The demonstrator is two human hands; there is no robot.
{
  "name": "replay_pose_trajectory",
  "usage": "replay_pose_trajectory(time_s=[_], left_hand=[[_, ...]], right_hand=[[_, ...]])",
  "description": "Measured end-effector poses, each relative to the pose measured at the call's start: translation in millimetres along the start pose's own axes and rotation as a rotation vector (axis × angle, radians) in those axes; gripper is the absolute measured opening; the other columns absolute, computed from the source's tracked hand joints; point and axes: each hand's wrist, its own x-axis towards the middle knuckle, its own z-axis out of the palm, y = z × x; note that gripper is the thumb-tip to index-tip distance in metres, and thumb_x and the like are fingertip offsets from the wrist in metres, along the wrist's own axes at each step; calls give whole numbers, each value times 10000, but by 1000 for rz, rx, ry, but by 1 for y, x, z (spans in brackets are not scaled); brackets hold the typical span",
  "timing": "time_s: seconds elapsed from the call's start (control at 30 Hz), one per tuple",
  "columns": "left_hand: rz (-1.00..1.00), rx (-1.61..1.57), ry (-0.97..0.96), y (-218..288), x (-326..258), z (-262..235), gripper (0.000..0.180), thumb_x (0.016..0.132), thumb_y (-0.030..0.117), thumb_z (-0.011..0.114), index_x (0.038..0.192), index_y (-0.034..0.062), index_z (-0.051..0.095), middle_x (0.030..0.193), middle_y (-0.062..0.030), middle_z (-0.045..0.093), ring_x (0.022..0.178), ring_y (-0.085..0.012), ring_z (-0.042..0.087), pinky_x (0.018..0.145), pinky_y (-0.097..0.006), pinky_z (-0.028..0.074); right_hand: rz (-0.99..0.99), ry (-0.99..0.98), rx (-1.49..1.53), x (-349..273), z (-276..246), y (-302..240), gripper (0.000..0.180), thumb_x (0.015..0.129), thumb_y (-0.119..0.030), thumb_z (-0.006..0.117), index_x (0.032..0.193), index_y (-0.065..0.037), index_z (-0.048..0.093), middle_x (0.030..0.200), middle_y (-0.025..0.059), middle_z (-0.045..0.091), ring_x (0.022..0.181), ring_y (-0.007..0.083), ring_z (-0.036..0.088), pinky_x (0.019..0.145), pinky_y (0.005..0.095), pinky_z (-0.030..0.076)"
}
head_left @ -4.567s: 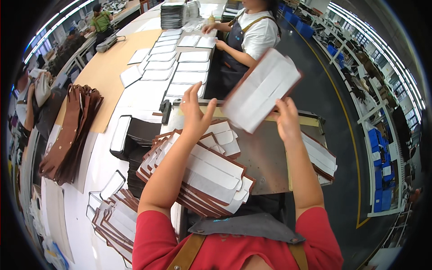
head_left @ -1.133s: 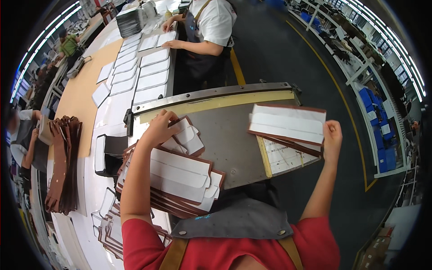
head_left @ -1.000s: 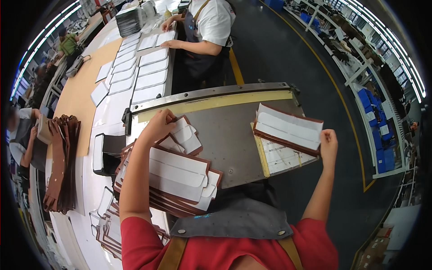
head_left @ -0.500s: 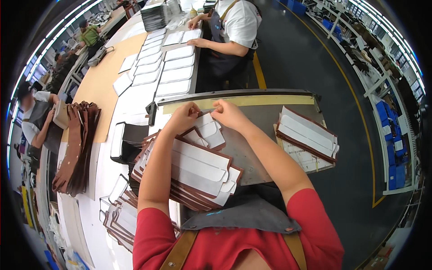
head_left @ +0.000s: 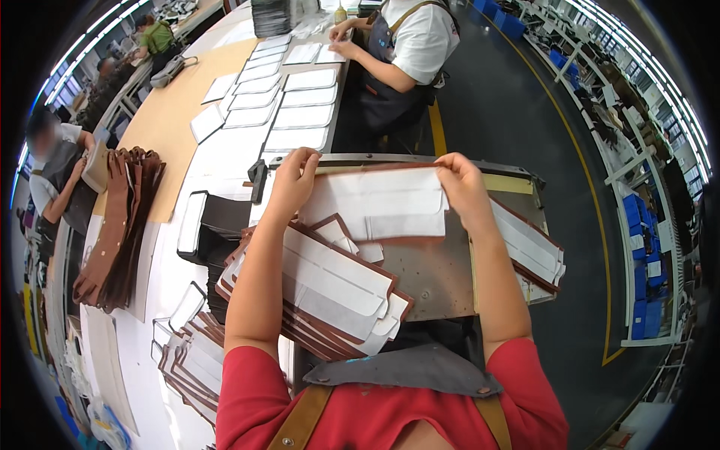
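Both bare forearms rise from the lower edge and angle inward, elbows wide over the red sleeves. The left hand (head_left: 294, 180) pinches the upper left corner of a brown-edged white panel (head_left: 379, 202), fingers curled over its top edge; the right hand (head_left: 463, 186) does the same at the upper right corner, knuckles up. The hands are apart, each clamped on its own end, so the panel hangs flat and level between them above the grey metal work plate (head_left: 431, 270).

The panel is a long, thin rectangle — a brown leather-like border showing around a matte white backing, with a smaller white patch layered at its lower right. Below the left forearm lies a fanned stack of like panels (head_left: 330, 296), slanted, their rounded brown corners stepping out one under another. A second, smaller stack (head_left: 532, 251) rests at the plate's right edge, just beside the right forearm. Along the plate's far side runs a straight metal bar over a yellowish strip (head_left: 510, 182).

On the long table (head_left: 169, 135) to the left, white sheets (head_left: 300, 101) lie in neat rows, and a bundle of brown strips (head_left: 124, 217) stands on edge. A co-worker in a white shirt and dark apron (head_left: 409, 52) works at the far end.
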Motion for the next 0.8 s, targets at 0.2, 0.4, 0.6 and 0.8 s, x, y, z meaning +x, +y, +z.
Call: replay_pose_trajectory(time_s=[0.2, 0.4, 0.6, 0.8], left_hand=[[245, 530, -36, 7, -13, 17, 187, 871, 164, 575, 1042, 96, 612, 1086, -101, 580, 988, -315, 547, 880, -428, 390], [257, 723, -193, -1, -31, 32, 307, 869, 254, 550, 1135, 102, 548, 1302, -108, 490, 1215, -322, 447, 997, -494, 302], [118, 730, -355, 16, -25, 30, 304, 889, 263, 543, 1140, 93, 533, 1240, -111, 515, 1168, -304, 478, 985, -466, 316], [233, 737, -264, 18, -38, 37, 358, 896, 260, 529, 1204, 78, 512, 1221, -125, 533, 1166, -302, 484, 974, -460, 334]], right_hand=[[73, 126, -341, 39, -17, 34, 124, 809, -69, 564, 904, 8, 588, 771, 66, 601, 688, 137, 576, 642, 265, 453], [-402, 233, -891, 29, -15, 56, 148, 808, -106, 612, 930, -21, 611, 951, 104, 611, 903, 277, 589, 779, 365, 463], [-447, -85, -1174, -1, -16, 49, 260, 848, -181, 595, 1073, -58, 633, 1120, 78, 618, 1060, 257, 542, 949, 418, 386], [-408, -109, -1362, -11, -22, 45, 352, 887, -246, 553, 1197, -83, 589, 1249, 58, 577, 1103, 223, 533, 1057, 483, 294]])
